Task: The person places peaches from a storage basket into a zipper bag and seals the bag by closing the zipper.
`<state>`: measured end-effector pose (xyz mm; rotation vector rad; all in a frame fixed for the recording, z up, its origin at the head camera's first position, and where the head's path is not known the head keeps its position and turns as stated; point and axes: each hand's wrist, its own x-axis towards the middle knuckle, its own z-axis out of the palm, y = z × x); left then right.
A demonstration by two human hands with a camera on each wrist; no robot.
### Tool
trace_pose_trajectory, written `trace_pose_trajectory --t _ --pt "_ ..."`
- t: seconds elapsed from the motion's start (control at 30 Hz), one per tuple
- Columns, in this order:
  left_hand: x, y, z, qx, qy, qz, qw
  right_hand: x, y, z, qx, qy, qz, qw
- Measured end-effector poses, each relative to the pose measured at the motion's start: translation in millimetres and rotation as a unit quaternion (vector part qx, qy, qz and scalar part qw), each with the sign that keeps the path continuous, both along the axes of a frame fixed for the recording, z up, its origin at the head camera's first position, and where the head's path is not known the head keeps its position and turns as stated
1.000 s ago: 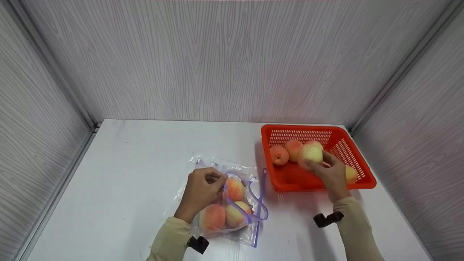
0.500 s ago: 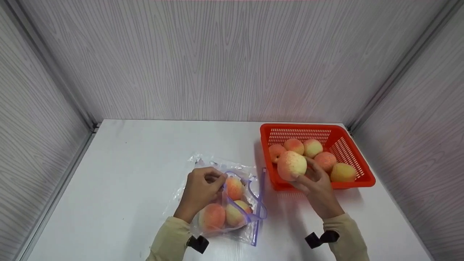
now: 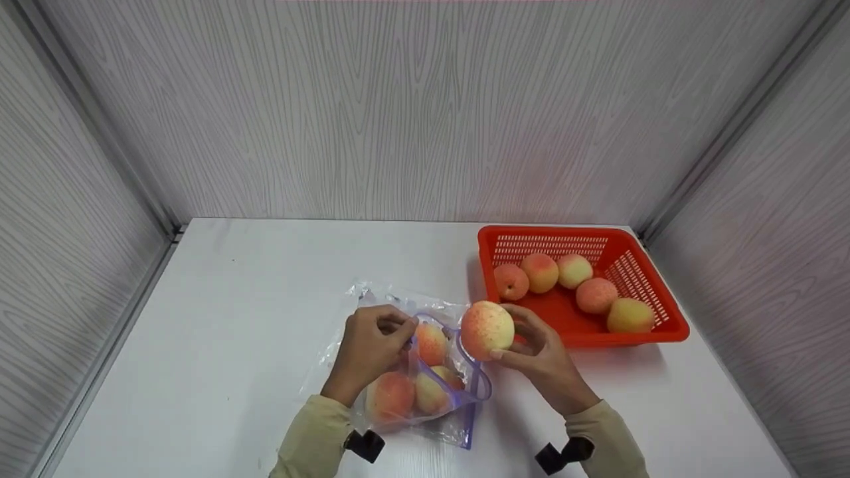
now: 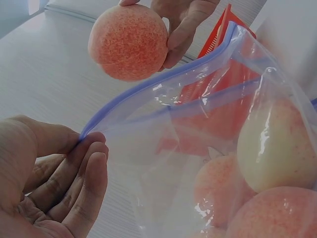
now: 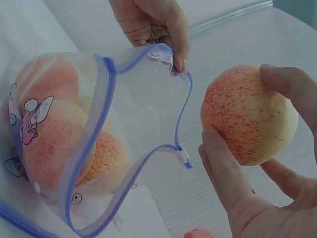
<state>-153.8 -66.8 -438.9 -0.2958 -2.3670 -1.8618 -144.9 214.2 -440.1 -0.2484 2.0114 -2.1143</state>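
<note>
A clear zip bag (image 3: 441,435) with purple edging lies on the table, its mouth held apart and facing right. Several peaches (image 3: 392,396) are inside it. Between thumb and forefinger, my left hand (image 3: 372,348) pinches the bag's rim, as the left wrist view shows on the purple strip (image 4: 129,94). My right hand (image 3: 541,355) grips a red and yellow peach (image 3: 487,330) by its sides, close to the bag's mouth. In the right wrist view that peach (image 5: 247,114) is apart from the bag (image 5: 148,99), and a zip slider (image 5: 183,154) shows on the rim.
A red plastic basket (image 3: 584,340) with slotted walls stands at the right of the white table (image 3: 265,279). Several peaches (image 3: 596,295) lie in it. Grey wood-grain panels (image 3: 398,113) enclose the table at the back and both sides.
My right hand has carried the peach out of the basket, leftward and toward me, up to the bag's mouth. The left hand has stayed in place on the bag's rim.
</note>
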Motion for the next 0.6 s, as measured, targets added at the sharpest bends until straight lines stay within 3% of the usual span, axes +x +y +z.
trace_pose_trajectory --t 0.6 --pt "-0.4 0.9 1.1 -0.007 0.010 -0.001 0.9999 0.2 -15.1 -13.6 0.035 0.005 0.078 0.9963"
